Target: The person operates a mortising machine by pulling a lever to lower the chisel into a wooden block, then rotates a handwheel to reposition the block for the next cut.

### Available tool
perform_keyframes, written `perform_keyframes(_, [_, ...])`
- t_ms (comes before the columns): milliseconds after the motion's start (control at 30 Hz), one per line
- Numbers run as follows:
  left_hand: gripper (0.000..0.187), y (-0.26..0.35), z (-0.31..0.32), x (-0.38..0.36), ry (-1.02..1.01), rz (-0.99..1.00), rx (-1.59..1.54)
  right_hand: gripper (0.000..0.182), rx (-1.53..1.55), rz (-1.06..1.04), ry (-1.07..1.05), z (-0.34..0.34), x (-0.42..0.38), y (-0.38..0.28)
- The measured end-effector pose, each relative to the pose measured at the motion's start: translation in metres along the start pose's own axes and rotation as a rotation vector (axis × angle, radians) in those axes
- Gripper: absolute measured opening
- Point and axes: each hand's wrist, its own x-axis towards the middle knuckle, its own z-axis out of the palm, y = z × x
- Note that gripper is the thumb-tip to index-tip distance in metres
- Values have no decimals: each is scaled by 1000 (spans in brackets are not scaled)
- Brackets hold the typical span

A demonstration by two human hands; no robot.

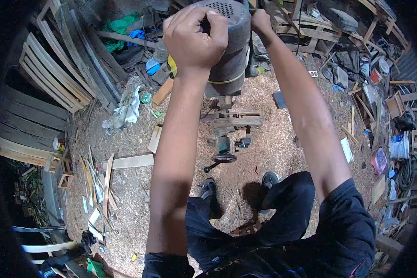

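Note:
A dark cylindrical motor housing (231, 51) with a perforated top stands upright in front of me, part of a floor-standing machine. My left hand (197, 34) is raised at its upper left side with the fingers curled; what lies inside them is hidden. My right hand (261, 22) reaches to the far right side of the housing and looks closed, its fingers mostly out of sight. Below the motor, a wooden block (237, 122) lies across the machine's work-holder. Lower down, a round handwheel (224, 158) with a crank handle faces me.
Wood shavings cover the floor (273, 148) around my feet. Curved wooden frames (55, 69) and planks lean at the left. Offcuts (132, 161) lie at the lower left. A brick-like block (163, 91), buckets (383, 65) and scrap wood crowd the sides.

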Motion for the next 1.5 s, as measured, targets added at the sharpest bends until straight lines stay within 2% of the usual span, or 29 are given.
perform_keyframes(67, [17,6,-9,3,-129,-101,-24,45,113,109,-64,3,-2,4])
perform_keyframes(100, [19,9,-12,3,-197,-154,-39,45,38,64,-48,23,13,37])
perform_keyframes(200, [15,13,-3,4,-12,-42,-67,45,119,82,-25,15,-7,33])
perform_keyframes(233, [18,17,-9,5,-57,-48,-20,47,180,-9,-25,13,-20,36])
perform_keyframes(267, [19,19,-13,4,-33,-24,-26,49,284,-8,62,20,-34,47])
perform_keyframes(300, [20,18,-14,4,-6,4,-27,47,248,38,158,2,-71,36])
perform_keyframes(333, [21,16,-13,4,21,34,-27,43,404,138,205,11,-101,56])
perform_keyframes(367, [20,16,-11,-6,128,6,-11,40,545,305,85,7,-142,67])
perform_keyframes(400, [20,16,-9,-15,235,-24,1,38,511,387,-40,-11,-189,64])
perform_keyframes(433, [23,13,-30,-40,184,-58,-11,38,447,443,-188,-15,-238,69])
perform_keyframes(467, [29,18,-54,-73,93,-150,-2,39,331,438,-260,-31,-294,49])
perform_keyframes(500, [36,22,-78,-106,0,-239,16,54,317,398,-512,-48,-334,38])
perform_keyframes(533, [42,32,-105,-146,-123,-386,60,55,180,366,-679,-53,-370,32])
perform_keyframes(600, [36,38,-154,-221,-510,-684,136,58,-42,266,-982,-49,-429,20])
perform_keyframes(633, [37,39,-169,-266,-590,-835,255,60,-130,184,-1104,-43,-445,14])
perform_keyframes(667, [41,36,-187,-305,-759,-1032,249,62,-158,115,-1079,-42,-468,7])
perform_keyframes(733, [42,30,-213,-391,-1066,-1174,348,66,-211,-38,-995,-30,-495,-8])
perform_keyframes(800, [41,50,-212,-399,-1456,-1275,496,68,-294,-68,-1095,-24,-503,-22])
perform_keyframes(833, [41,56,-219,-412,-1413,-1295,533,69,-331,-76,-1133,-17,-506,-27])
perform_keyframes(933, [40,61,-218,-459,-1321,-1296,507,43,-454,-184,-978,-1,-514,-23])
perform_keyframes(1000, [41,57,-231,-487,-1307,-1258,380,39,-385,-200,-996,1,-508,-13])
perform_keyframes(1133, [35,67,-230,-485,-1216,-1300,277,32,-346,-179,-972,1,-508,-1])
perform_keyframes(1167, [33,68,-226,-483,-1271,-1301,357,31,-337,-180,-940,3,-508,1])
perform_keyframes(1267, [32,82,-226,-473,-1190,-1264,361,30,-321,-252,-846,3,-512,4])
perform_keyframes(1367, [25,86,-226,-471,-1199,-1249,444,46,-380,-204,-972,1,-506,-4])
perform_keyframes(1433, [21,80,-228,-482,-1138,-1238,481,48,-404,-204,-962,1,-510,-8])
perform_keyframes(1500, [20,70,-227,-485,-1204,-1256,508,49,-419,-209,-972,4,-505,-8])
